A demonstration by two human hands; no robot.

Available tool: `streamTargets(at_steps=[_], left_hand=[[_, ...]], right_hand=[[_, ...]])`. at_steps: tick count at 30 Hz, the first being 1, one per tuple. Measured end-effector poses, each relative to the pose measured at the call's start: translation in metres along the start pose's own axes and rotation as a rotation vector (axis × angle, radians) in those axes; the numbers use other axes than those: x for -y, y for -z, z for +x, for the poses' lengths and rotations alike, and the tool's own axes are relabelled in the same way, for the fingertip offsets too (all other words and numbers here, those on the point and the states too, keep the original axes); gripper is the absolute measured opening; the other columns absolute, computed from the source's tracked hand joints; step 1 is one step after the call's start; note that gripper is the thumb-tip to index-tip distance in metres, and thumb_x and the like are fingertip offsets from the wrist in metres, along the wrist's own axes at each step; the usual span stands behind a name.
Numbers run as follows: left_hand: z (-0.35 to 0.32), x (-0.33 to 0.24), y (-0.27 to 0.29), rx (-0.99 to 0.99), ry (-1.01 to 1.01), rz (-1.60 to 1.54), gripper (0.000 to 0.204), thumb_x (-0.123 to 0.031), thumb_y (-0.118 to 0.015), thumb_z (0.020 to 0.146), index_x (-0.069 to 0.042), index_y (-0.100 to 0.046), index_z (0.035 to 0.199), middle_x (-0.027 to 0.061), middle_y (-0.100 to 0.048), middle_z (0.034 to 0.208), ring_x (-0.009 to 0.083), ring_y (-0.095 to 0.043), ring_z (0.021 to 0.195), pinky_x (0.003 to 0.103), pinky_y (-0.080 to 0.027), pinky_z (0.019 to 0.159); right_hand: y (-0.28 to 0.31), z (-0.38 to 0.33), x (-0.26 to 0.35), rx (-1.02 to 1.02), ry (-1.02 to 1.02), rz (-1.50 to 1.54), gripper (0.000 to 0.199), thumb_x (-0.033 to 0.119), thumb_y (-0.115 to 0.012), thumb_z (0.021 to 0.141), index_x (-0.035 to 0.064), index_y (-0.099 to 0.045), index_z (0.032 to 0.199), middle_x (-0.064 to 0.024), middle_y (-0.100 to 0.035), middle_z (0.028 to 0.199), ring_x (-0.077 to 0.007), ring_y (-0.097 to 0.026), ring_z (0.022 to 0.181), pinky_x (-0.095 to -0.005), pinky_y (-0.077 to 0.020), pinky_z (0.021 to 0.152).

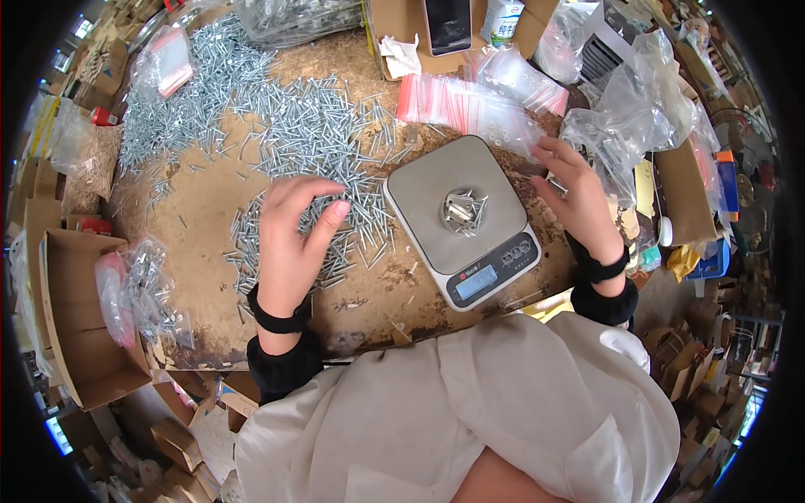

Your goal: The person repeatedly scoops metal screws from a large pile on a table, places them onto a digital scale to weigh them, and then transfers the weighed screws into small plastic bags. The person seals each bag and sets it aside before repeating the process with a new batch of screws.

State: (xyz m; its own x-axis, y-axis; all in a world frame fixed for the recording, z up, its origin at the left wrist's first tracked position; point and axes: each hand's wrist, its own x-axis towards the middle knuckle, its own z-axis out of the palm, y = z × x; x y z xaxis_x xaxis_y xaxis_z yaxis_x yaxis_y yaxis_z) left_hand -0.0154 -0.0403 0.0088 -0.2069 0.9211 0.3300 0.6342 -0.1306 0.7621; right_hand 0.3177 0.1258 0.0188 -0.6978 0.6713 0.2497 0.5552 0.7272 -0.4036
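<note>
My left hand [293,239] rests on a heap of loose silver screws [310,142] that covers the brown worktable [201,243], fingers curled over some of them; whether it holds any I cannot tell. A grey digital scale [444,180] stands to the right of that hand, with a small pile of screws [463,210] in the middle of its pan. My right hand [577,201] hovers at the scale's right edge, fingers apart, beside clear plastic bags [620,126]. Both wrists wear black bands.
A stack of small zip bags with red strips [465,101] lies behind the scale. Bagged screws [142,289] sit at the table's left edge above an open cardboard box [75,352]. A dark phone [447,25] and more boxes stand at the back.
</note>
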Motion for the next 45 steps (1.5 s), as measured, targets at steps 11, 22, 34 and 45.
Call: streamTargets(at_steps=[11, 22, 34, 45], left_hand=[[-0.01, -0.061, -0.031, -0.007, -0.028, -0.481, 0.063, -0.06, -0.066, 0.085, -0.004, -0.061, 0.112, 0.0025, -0.064, 0.093, 0.0123, -0.054, 0.077, 0.027, -0.038, 0.067], [-0.011, -0.061, -0.04, -0.011, -0.003, -0.338, 0.007, -0.002, -0.066, 0.091, -0.003, -0.06, 0.095, 0.0023, -0.058, 0.076, 0.0098, -0.05, 0.063, 0.025, -0.038, 0.057], [-0.016, -0.065, -0.041, 0.44, -0.157, -0.698, 0.013, -0.007, -0.063, 0.095, 0.0, -0.057, 0.085, 0.0064, -0.055, 0.073, 0.0174, -0.051, 0.061, 0.029, -0.04, 0.055], [-0.022, -0.051, -0.036, 0.282, 0.189, -0.752, 0.011, 0.0, -0.062, 0.089, 0.002, -0.059, 0.078, -0.0002, -0.059, 0.069, 0.0045, -0.053, 0.059, 0.023, -0.041, 0.052]], right_hand=[[0.011, -0.001, 0.108, -0.062, 0.497, 0.071, 0.049, 0.006, -0.07, 0.073, -0.0014, -0.066, 0.121, -0.013, -0.06, 0.12, -0.0374, -0.056, 0.125, -0.053, -0.0489, 0.098], [0.008, -0.009, 0.103, -0.045, 0.427, 0.002, 0.047, 0.011, -0.069, 0.072, 0.0043, -0.069, 0.119, -0.0102, -0.059, 0.12, -0.0346, -0.055, 0.125, -0.0531, -0.044, 0.105], [-0.005, -0.009, 0.105, -0.245, 0.629, 0.113, 0.024, 0.016, -0.07, 0.071, 0.0133, -0.07, 0.094, -0.0063, -0.064, 0.111, -0.0305, -0.06, 0.115, -0.0517, -0.047, 0.103], [-0.007, -0.012, 0.117, -0.11, 0.728, 0.054, 0.018, 0.017, -0.073, 0.07, 0.0123, -0.066, 0.086, -0.0038, -0.065, 0.11, -0.0267, -0.058, 0.12, -0.0515, -0.0445, 0.109]])
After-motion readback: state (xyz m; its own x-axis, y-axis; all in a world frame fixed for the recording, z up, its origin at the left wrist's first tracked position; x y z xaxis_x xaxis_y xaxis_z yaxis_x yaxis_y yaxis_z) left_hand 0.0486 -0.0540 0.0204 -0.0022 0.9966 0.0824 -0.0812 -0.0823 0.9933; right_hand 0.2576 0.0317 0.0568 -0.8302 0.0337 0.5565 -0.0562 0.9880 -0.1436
